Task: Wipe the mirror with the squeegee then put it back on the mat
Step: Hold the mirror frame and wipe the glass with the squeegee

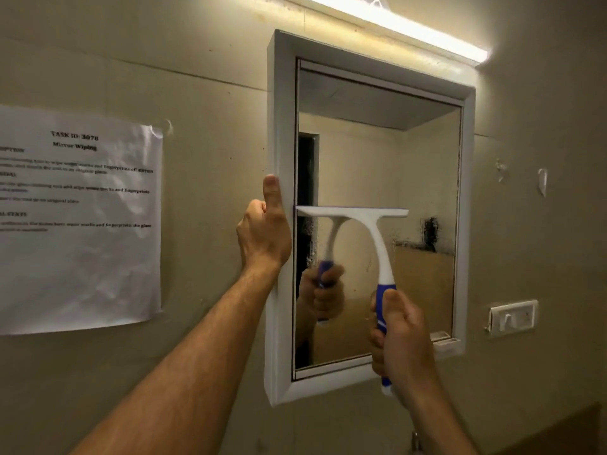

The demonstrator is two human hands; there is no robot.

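Note:
A white-framed mirror (pixel 427 165) hangs on the beige wall. A white squeegee (pixel 374 238) with a blue grip has its blade pressed flat against the glass at mid-height, on the left half. My right hand (pixel 399 339) is closed around the blue handle, low in front of the mirror. My left hand (pixel 264 233) grips the mirror frame's left edge, thumb pointing up along it. Water droplets and haze show on the glass below the blade; above it the glass looks clear. The mat is out of view.
A printed task sheet (pixel 78 221) is taped to the wall at the left. A lit tube light (pixel 394 21) runs above the mirror. A white switch plate (pixel 512 316) sits on the wall right of the mirror's lower corner.

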